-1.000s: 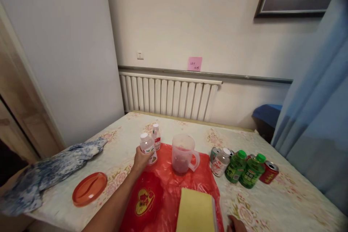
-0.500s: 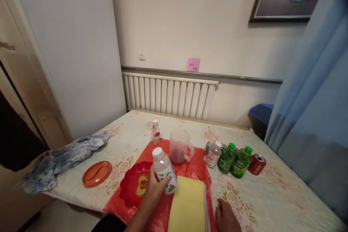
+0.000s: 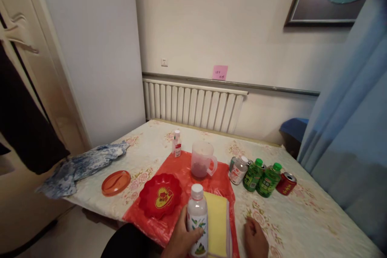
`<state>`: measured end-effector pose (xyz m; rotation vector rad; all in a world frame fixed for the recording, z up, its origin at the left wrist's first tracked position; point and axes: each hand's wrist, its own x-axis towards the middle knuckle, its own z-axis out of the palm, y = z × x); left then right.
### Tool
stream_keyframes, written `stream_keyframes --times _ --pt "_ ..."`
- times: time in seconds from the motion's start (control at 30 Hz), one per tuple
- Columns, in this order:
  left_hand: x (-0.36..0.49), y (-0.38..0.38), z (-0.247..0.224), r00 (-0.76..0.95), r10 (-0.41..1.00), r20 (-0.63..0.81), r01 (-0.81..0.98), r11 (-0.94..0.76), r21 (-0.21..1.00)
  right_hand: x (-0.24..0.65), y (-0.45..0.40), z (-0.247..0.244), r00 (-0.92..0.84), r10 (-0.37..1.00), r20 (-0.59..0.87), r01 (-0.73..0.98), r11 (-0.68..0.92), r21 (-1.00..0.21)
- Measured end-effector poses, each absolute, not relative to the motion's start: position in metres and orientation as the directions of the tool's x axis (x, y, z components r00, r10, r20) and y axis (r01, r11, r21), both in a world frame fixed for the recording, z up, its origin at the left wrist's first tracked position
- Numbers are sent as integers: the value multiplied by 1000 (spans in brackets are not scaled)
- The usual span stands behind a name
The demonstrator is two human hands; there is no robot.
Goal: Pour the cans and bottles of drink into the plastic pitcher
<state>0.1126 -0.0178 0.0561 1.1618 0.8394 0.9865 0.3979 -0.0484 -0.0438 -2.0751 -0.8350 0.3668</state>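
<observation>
My left hand is wrapped round a clear plastic bottle with a white cap and a leaf-patterned label, held upright at the near edge. Just behind the bottle lies a stack of yellow cloths. My right hand rests on the tablecloth to the right of the cloths, fingers curled closed, with nothing showing in it. A scalloped red plate with a gold emblem sits left of the held bottle. Farther back stands a translucent pitcher with its handle to the right. The plate, pitcher and cloths rest on a red plastic sheet.
A small white-capped bottle stands behind the sheet. To the right are another white-capped bottle, two green-capped bottles and a red can. An orange lid and blue-white fabric lie left.
My left hand has brought the bottle nearer to me and slightly right, uncovering more of the red plate. The right hand stays closed on the table. The view has shifted a little left.
</observation>
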Motion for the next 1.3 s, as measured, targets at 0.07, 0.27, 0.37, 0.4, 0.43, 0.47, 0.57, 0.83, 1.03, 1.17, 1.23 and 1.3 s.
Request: stream_keyframes --times 0.07,0.27,0.37,0.4,0.43,0.47,0.57,0.83,1.03,1.17,1.23,1.3 --pt "112 -23 57 362 931 -55 -132 109 985 393 -48 -23 777 630 20 326 -374 -868" --pt "114 -33 54 388 921 21 63 -50 997 330 -51 67 370 924 96 259 -3 -966" --pt "116 -37 50 422 904 68 150 -143 978 305 -57 96 199 961 190 365 107 -925" --pt "115 -38 50 433 897 82 173 -172 970 300 -59 101 167 963 211 417 125 -900" --pt "115 -39 50 441 893 92 197 -196 961 296 -61 104 146 963 224 465 133 -875" --pt "113 -41 51 447 889 98 220 -216 951 294 -62 106 136 963 232 506 133 -852" --pt "108 -46 57 477 876 67 275 -221 936 292 -67 108 108 973 202 586 102 -804" --pt "97 -57 57 515 857 -10 243 -134 961 301 -78 114 8 994 112 595 85 -799" --pt "95 -58 58 509 860 -25 220 -102 970 307 -82 116 -1 998 69 543 58 -838" --pt "96 -57 57 555 832 -25 211 -111 971 306 -85 128 -125 988 87 515 140 -846" --pt "96 -55 53 563 826 -31 218 -113 970 305 -85 133 -166 981 104 497 174 -850" --pt "96 -53 50 560 828 -30 216 -111 970 306 -84 132 -128 984 122 483 170 -859"
